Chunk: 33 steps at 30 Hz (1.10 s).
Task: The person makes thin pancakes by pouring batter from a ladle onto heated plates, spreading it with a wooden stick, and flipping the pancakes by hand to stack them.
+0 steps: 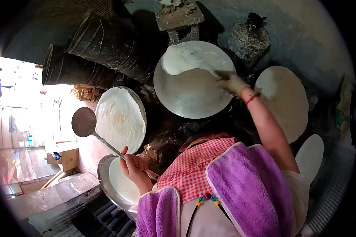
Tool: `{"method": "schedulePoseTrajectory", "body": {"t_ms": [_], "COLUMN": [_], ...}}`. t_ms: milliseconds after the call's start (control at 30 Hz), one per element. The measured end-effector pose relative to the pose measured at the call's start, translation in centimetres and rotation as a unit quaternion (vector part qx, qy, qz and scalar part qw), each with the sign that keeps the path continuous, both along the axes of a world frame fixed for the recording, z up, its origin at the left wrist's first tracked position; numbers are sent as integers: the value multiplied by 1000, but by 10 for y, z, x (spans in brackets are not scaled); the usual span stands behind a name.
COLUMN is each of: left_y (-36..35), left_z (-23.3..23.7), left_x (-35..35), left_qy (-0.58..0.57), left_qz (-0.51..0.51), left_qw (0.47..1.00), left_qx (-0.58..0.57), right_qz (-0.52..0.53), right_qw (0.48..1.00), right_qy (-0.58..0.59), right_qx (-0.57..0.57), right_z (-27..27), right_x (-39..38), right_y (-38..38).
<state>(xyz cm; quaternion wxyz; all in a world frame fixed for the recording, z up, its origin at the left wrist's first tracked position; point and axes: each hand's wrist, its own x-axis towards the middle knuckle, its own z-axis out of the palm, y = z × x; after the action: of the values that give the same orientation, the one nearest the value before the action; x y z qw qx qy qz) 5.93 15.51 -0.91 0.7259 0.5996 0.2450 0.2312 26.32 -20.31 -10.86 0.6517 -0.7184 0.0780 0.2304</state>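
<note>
My left hand (133,168) is closed around the handle of a ladle (84,121), whose round dark bowl points up and left. Below that hand stands a metal basin (103,178) with white batter (122,179) in it. At the right side of a large round pan (192,104) is my right hand (232,83), in a pale glove with dark fingertips. Its fingers are blurred over the pan, and I cannot tell whether they grip anything. A white, uneven layer (186,59) covers the far part of the pan, its edge reaching toward those fingertips.
A stack of white round sheets (120,118) lies left of the pan. To the right are a large pale disc (284,104) and a smaller white one (310,156). Dark barrels (106,43) lean behind, near a small stool (180,17) and a stump-like block (249,41).
</note>
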Motion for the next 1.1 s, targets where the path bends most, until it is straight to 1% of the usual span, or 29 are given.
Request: {"method": "schedulePoseTrajectory", "body": {"t_ms": [33,67,133,167,200,233,267,333,400,433,467,533,567,600,667,733,767,800,867,900,933,1000,1033,1100], "left_y": [0,2,4,6,8,10,11,11,5,3,2,4,6,7,9,13,15,15,13,16,18,17,18,21], "left_z": [1,2,3,3,4,6,5,3,4,4,4,4,3,3,4,-1,-4,-6,-6,-10,-8,-9,-9,-10], "left_x": [1,2,8,12,15,15,14,10,11,11,13,17,19,22,26,28,28,28,35,37,40,45,46,49], "left_qy": [6,11,-2,-11,-12,-12,-10,16,25,32,32,49,45,40,41,54,65,76,83,79,76,84,82,101], "left_qz": [-6,-11,-4,4,7,-4,-13,-13,-24,-23,-22,-28,-31,-28,-26,-33,-48,-49,-58,-63,-63,-65,-61,-70], "left_qw": [1000,999,1000,1000,999,999,999,999,998,998,998,997,997,997,997,996,995,995,992,991,991,992,992,990], "left_qx": [-17,-33,-30,-28,-31,-32,-33,-27,-51,-52,-50,-45,-51,-58,-58,-55,-52,-51,-72,-89,-92,-69,-75,-74], "right_qz": [76,118,186,211,236,155,74,-41,-11,16,53,110,135,129,45,-37,-23,-29,95,127,163,165,168,53], "right_qw": [994,988,976,948,904,955,985,989,991,990,989,978,961,971,993,998,985,995,983,976,956,967,965,987], "right_qy": [49,33,-44,-126,-204,-124,-40,-61,-55,-83,-58,-56,-66,-22,-52,10,-29,-88,-39,4,-72,-18,-19,-30], "right_qx": [-59,-91,-105,-201,-293,-222,-148,-127,-125,-117,-129,-169,-231,-201,-92,-54,-170,-41,-153,-175,-234,-194,-200,-151], "right_z": [8,23,-23,-10,4,1,-3,-4,2,-4,-1,16,3,25,-5,0,-15,-18,5,4,14,18,12,-3], "right_x": [4,-5,-9,-19,-27,-29,-27,-5,23,32,29,13,10,0,-5,14,36,40,37,33,24,6,-1,-4], "right_y": [18,29,20,7,-9,-32,-51,-66,-52,-35,-18,-1,-10,-12,-48,-51,-50,-35,6,13,16,-5,-22,-51]}}
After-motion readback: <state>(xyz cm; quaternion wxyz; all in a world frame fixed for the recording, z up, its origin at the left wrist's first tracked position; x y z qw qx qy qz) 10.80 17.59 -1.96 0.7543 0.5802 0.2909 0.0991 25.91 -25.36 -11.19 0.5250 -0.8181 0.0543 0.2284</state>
